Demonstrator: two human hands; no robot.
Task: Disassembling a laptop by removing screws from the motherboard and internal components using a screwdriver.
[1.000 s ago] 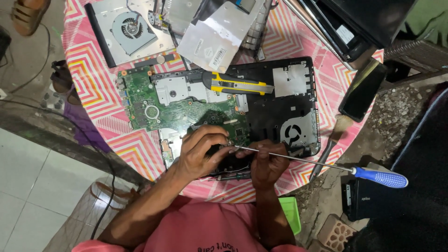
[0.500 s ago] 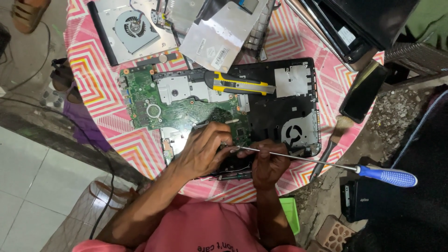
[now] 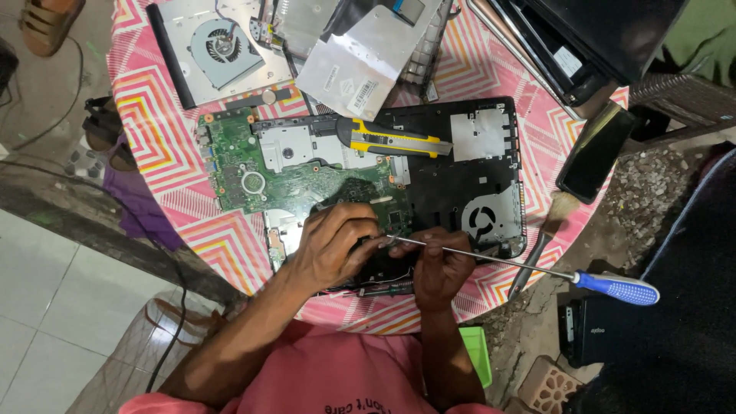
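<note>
Both grips are busy in the head view: the left hand (image 3: pixel 331 244) curls its fingers down onto the near edge of the green circuit board (image 3: pixel 303 172), fingertips pinched together at the screwdriver tip. The right hand (image 3: pixel 441 264) is closed around the thin metal shaft of the long screwdriver (image 3: pixel 537 268), whose blue handle (image 3: pixel 617 289) sticks out past the desk's edge to the right. The circuit board sits in the black laptop base (image 3: pixel 475 172) at the middle of the round desk (image 3: pixel 161 130) with its pink zigzag cloth. A yellow utility knife (image 3: pixel 395 139) lies across the board and base, just beyond the hands. A cooling fan (image 3: pixel 226 46) on its metal plate rests at the far side, and a brush (image 3: pixel 548 230) lies right of the base.
</note>
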